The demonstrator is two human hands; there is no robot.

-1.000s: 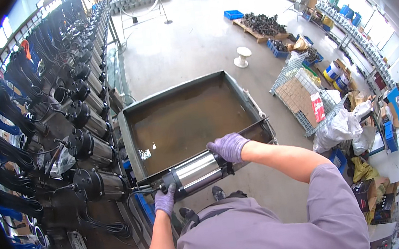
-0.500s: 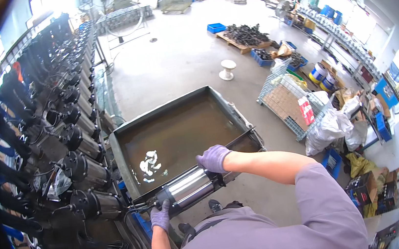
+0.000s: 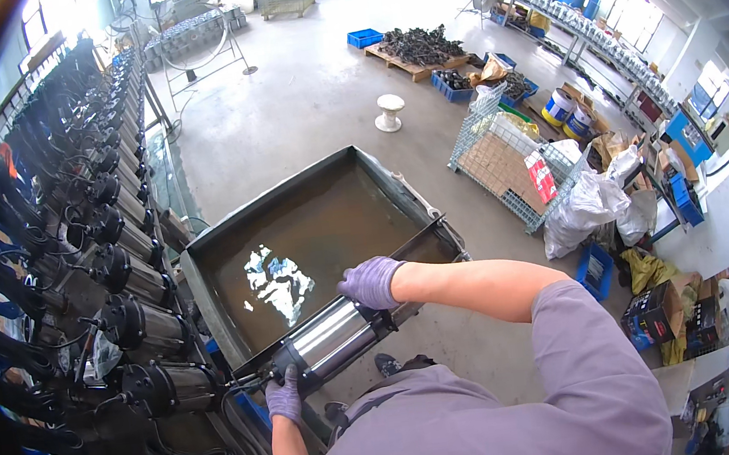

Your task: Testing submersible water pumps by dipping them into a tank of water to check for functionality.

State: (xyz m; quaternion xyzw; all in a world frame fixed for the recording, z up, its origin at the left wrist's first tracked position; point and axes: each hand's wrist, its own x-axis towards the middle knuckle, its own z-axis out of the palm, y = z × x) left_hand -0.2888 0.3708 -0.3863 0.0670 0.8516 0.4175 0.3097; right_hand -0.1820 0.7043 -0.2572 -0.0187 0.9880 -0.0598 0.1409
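Note:
A cylindrical pump (image 3: pixel 328 339) with a shiny steel body and black ends lies across the near rim of a big metal tank (image 3: pixel 205 246) filled with brown water. My right hand (image 3: pixel 371 282), in a purple glove, grips the pump's right end. My left hand (image 3: pixel 283 397), also gloved, holds the black left end, where a black cable leaves it.
A long row of similar black-topped pumps (image 3: pixel 122 273) with cables stands along the left. A wire cage with cardboard (image 3: pixel 509 157), white sacks (image 3: pixel 586 202), blue crates (image 3: pixel 364 38) and a white stool (image 3: pixel 388 112) stand on the concrete floor beyond and to the right.
The view has tilted and drawn nearer to the tank. Both hands stay on the pump at the tank's near rim. A bright reflection now shows on the water.

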